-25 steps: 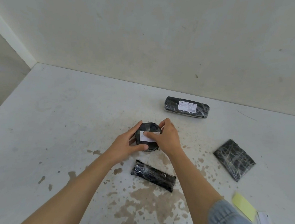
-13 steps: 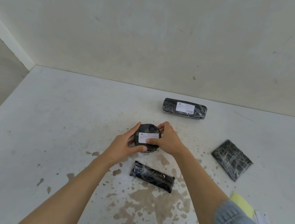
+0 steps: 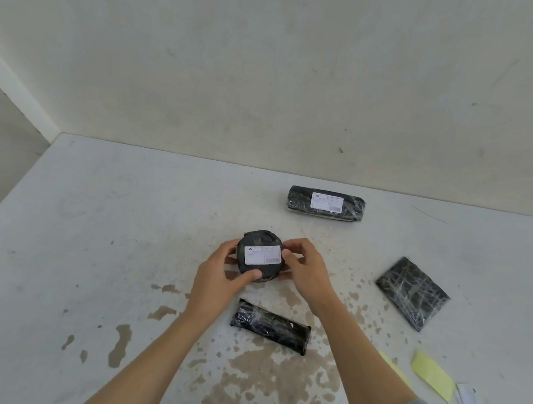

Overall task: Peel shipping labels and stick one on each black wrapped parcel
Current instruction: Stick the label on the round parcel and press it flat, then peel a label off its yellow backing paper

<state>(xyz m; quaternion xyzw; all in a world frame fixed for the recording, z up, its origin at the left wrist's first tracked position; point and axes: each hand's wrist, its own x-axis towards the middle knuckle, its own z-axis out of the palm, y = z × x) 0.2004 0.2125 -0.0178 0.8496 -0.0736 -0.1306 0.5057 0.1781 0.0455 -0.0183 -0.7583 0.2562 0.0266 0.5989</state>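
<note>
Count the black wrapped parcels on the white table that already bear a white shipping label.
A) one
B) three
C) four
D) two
D: the round black wrapped parcel gripped by the left hand and right hand bears a white shipping label, as does the long black wrapped parcel near the wall; the flat black wrapped parcel and the nearer long black wrapped parcel show none.

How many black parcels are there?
4: round parcel held in the middle, long labelled parcel at the back, flat parcel on the right, unlabelled long parcel nearest. None seem hidden.
</note>
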